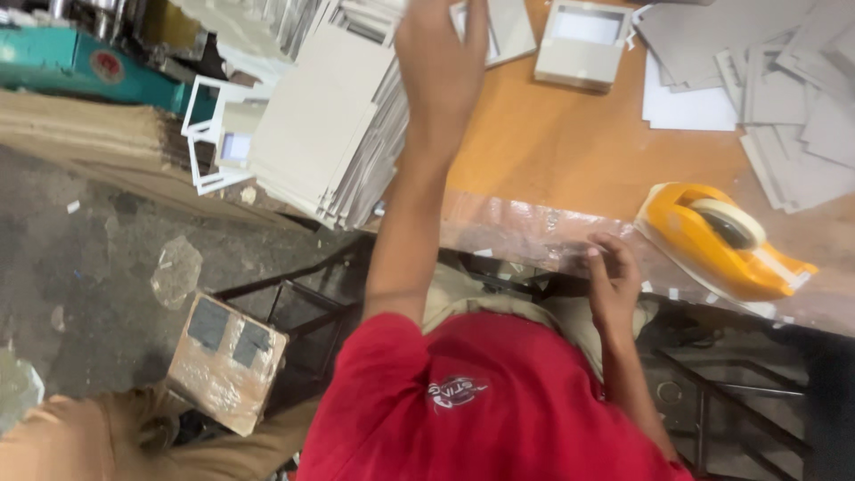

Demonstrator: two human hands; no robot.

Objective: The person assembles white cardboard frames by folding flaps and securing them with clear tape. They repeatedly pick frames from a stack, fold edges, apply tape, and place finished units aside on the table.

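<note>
Red shirt (481,401): nearest the camera, low in the view, covering the person's chest.
Cardboard piece (227,361): on the floor to the left, wrapped in clear film, with two dark squares on it.
Right hand (613,281): at the near edge of the table (570,151), fingers curled together with the tips pinched; whether anything small sits in the grip I cannot tell.
Tape dispenser (726,240): yellow, with a pale roll, just right of the right hand on the table's near edge.
Left hand (441,62): raised and stretched far over the table, blurred; fingers look spread apart, and I cannot tell if it touches anything.
Grey card stack (334,134): fanned sheets overhanging the table's left corner, just beside the left hand.
Framed card box (583,40): far side, past the left hand.
Loose grey sheets (784,98): far right, scattered, overlapping.
</note>
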